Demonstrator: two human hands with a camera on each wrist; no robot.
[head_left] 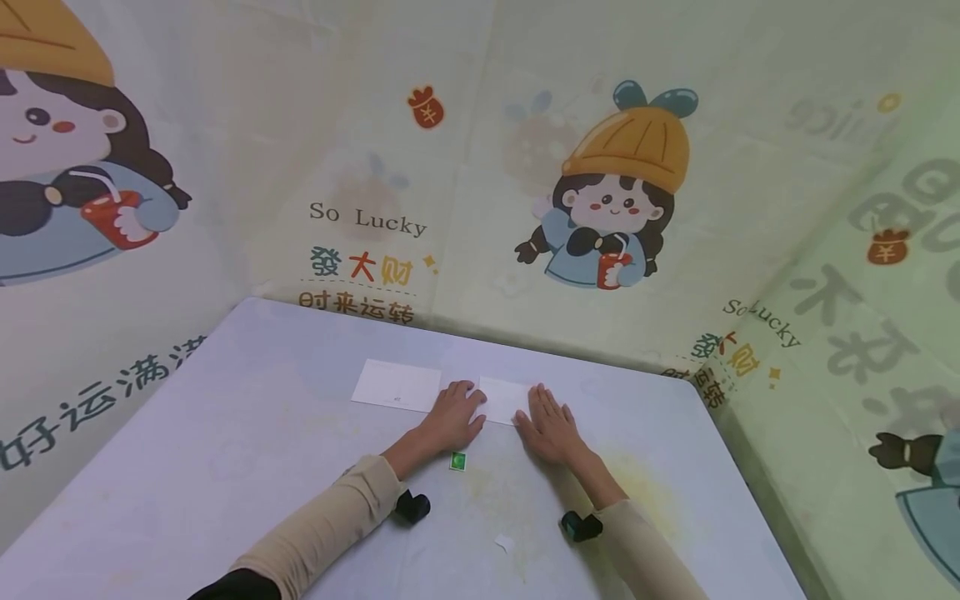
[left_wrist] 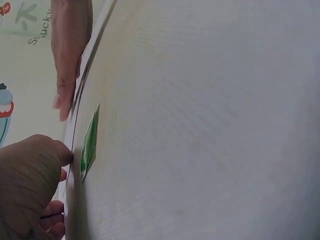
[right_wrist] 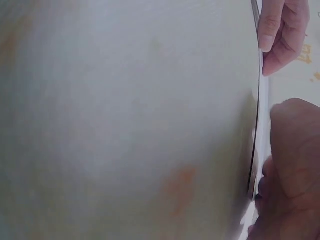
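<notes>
A white rectangle of paper (head_left: 501, 400) lies flat between the two hands on the table. My left hand (head_left: 452, 419) rests at its left end, fingers bent and spread, thumb towards me. On its right end lies my right hand (head_left: 553, 427), palm down with fingers nearly straight. Left of the left hand is another white paper rectangle (head_left: 396, 385) with a small mark near its lower edge. A small green square with a pale border (head_left: 457, 461), like a stamp, lies just below the left hand; the left wrist view shows this green square (left_wrist: 90, 145) edge-on.
A torn white scrap (head_left: 504, 544) lies on the white table (head_left: 315, 483) nearer to me. Both wrists carry black devices. Yellowish stains mark the tabletop by the right forearm. A printed cloth wall (head_left: 480, 208) stands behind the table's far edge and along its sides.
</notes>
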